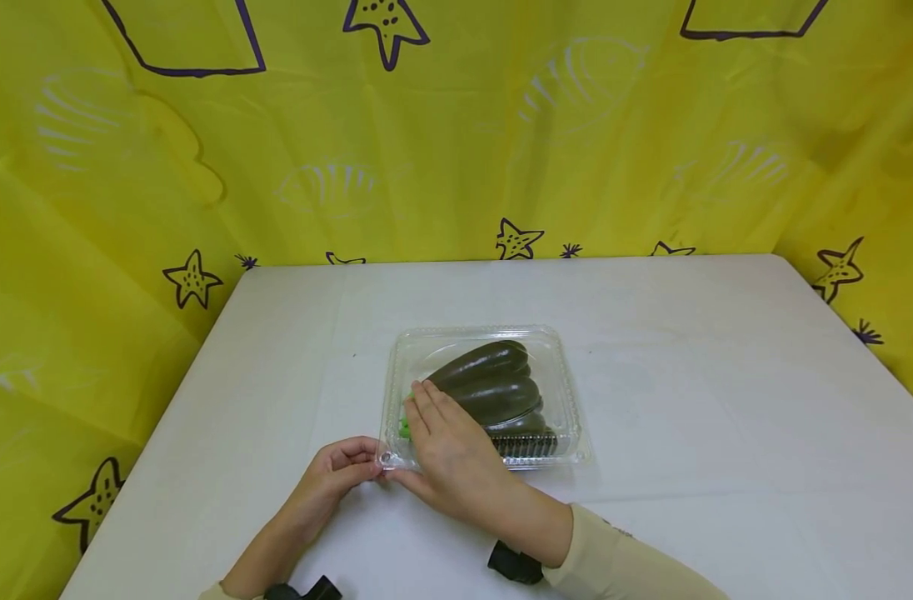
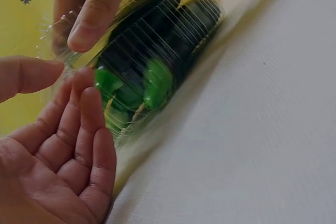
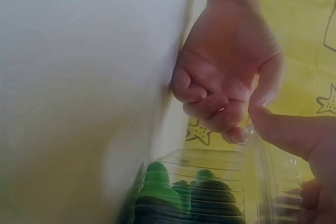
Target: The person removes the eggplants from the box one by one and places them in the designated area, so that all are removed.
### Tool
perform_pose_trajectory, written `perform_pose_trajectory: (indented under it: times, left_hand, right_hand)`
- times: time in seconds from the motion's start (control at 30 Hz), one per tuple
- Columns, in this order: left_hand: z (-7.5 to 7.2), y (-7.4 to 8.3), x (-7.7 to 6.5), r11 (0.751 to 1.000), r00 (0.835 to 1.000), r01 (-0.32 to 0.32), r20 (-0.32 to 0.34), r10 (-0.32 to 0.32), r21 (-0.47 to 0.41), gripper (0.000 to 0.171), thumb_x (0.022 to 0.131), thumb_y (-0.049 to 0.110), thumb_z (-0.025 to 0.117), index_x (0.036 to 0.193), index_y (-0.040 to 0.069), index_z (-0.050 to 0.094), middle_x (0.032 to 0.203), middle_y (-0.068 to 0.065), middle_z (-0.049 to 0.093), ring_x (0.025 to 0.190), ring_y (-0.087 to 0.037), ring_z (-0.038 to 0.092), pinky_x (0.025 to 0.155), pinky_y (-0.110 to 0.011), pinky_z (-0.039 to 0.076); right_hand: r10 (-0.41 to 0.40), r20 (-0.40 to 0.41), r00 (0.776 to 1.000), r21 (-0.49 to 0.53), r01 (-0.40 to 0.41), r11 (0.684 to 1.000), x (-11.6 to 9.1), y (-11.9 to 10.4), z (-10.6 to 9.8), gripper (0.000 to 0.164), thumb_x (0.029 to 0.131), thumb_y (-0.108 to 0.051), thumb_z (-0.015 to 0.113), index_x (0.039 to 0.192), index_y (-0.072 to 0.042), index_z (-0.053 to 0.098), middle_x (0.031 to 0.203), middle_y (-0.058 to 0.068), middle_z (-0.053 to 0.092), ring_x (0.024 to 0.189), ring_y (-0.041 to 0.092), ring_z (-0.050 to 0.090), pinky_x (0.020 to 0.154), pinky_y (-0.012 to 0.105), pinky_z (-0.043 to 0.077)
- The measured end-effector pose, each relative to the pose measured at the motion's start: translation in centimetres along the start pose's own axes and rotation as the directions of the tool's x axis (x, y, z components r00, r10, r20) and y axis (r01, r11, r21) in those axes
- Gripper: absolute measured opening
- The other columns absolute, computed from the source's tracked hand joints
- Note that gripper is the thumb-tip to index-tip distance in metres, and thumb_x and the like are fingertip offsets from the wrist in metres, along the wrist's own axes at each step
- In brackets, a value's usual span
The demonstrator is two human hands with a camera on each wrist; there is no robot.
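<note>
A clear plastic clamshell container (image 1: 411, 348) lies closed on the table. Inside it are several glossy dark eggplants (image 1: 494, 396), their green stem ends (image 2: 158, 85) toward the left side. My left hand (image 1: 336, 479) pinches the rim at the container's near left corner between thumb and fingertips. Across the left part of the lid, my right hand (image 1: 460, 462) lies with fingers straight and covers some of the stems. Its thumb (image 3: 291, 132) reaches the same corner, right by the left thumb.
A white cloth (image 1: 696, 400) covers the table under the container. Yellow curtains (image 1: 441, 150) with starfish and fish drawings hang behind the table and along both sides. Black wrist gear (image 1: 515, 563) shows under the right forearm.
</note>
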State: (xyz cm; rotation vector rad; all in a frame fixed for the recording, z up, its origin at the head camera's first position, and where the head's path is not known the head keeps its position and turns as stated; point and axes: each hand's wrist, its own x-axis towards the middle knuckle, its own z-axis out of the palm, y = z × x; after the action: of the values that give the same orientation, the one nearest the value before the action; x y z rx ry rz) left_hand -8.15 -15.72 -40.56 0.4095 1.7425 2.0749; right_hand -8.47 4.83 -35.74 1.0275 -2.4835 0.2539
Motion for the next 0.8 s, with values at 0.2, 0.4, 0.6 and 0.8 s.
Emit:
perform_pose_trajectory:
  times: [0.2, 0.4, 0.6, 0.8]
  left_hand:
    - [0.29, -0.21, 0.11, 0.999, 0.998, 0.01, -0.07, -0.008, 0.038, 0.016, 0.085, 0.0, 0.054, 0.099, 0.003, 0.06, 0.084, 0.002, 0.064, 0.078, -0.008, 0.058, 0.074, -0.023, 0.047]
    - [0.38, -0.16, 0.15, 0.999, 0.998, 0.007, -0.059, -0.004, 0.052, 0.016, 0.085, 0.0, 0.051, 0.1, -0.003, 0.057, 0.083, 0.002, 0.062, 0.077, -0.009, 0.057, 0.075, -0.024, 0.046]
    - [0.39, -0.06, 0.14, 0.999, 0.999, -0.015, -0.039, 0.017, 0.049, 0.014, 0.086, -0.001, 0.05, 0.099, -0.003, 0.056, 0.084, 0.002, 0.062, 0.077, -0.008, 0.057, 0.074, -0.024, 0.047]
    - [0.35, -0.05, 0.08, 0.998, 0.999, -0.032, -0.028, 0.034, 0.053, 0.013, 0.087, -0.002, 0.05, 0.098, -0.005, 0.055, 0.084, 0.002, 0.062, 0.077, -0.009, 0.057, 0.074, -0.024, 0.048]
  right_hand:
    - [0.001, 0.007, 1.0, -0.046, -0.001, 0.999, 0.14, -0.03, 0.07, 0.075, 0.08, -0.052, 0.063, 0.118, 0.012, 0.053, 0.123, 0.027, 0.051, 0.119, 0.033, 0.045, 0.102, 0.036, 0.031]
    - [-0.007, 0.0, 1.0, -0.062, 0.007, 0.998, 0.17, -0.04, 0.25, 0.076, 0.079, -0.055, 0.062, 0.116, 0.012, 0.054, 0.121, 0.026, 0.052, 0.118, 0.033, 0.046, 0.102, 0.036, 0.031]
    - [-0.018, -0.031, 0.999, -0.064, 0.016, 0.998, 0.15, -0.04, 0.43, 0.076, 0.078, -0.054, 0.064, 0.115, 0.011, 0.056, 0.119, 0.026, 0.054, 0.116, 0.033, 0.048, 0.1, 0.036, 0.033]
    - [-0.023, -0.071, 0.997, -0.083, 0.017, 0.996, 0.2, -0.12, 0.68, 0.072, 0.079, -0.054, 0.062, 0.112, 0.01, 0.058, 0.117, 0.025, 0.056, 0.113, 0.032, 0.051, 0.098, 0.036, 0.036]
